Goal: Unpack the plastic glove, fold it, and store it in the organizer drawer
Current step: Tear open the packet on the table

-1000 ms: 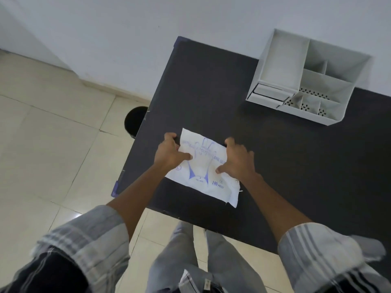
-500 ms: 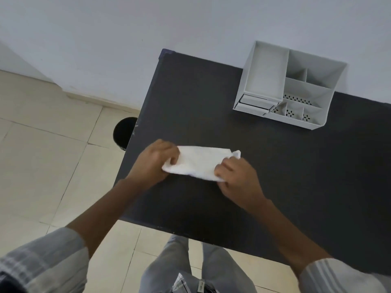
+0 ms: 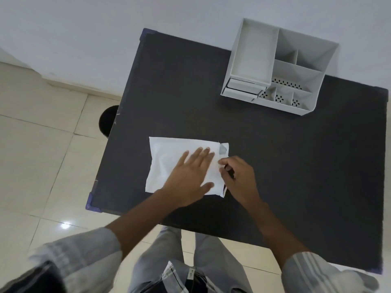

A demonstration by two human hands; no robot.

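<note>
A white plastic glove packet (image 3: 169, 157) lies flat on the black table (image 3: 211, 102), plain side up, with a small opening at its far right corner. My left hand (image 3: 190, 176) rests flat on the packet with fingers spread, pressing it down. My right hand (image 3: 239, 178) pinches at the packet's right edge with fingertips together. The white organizer (image 3: 279, 66) stands at the table's far right, its small drawer (image 3: 243, 86) at the front left and pushed in.
A black round bin (image 3: 106, 120) stands on the tiled floor beside the table's left edge. The wall runs just behind the table. My legs are at the table's near edge.
The packet was turned over from printed side up to plain side up and laid flat. My left hand moved on top of it; my right hand went to its right edge.
</note>
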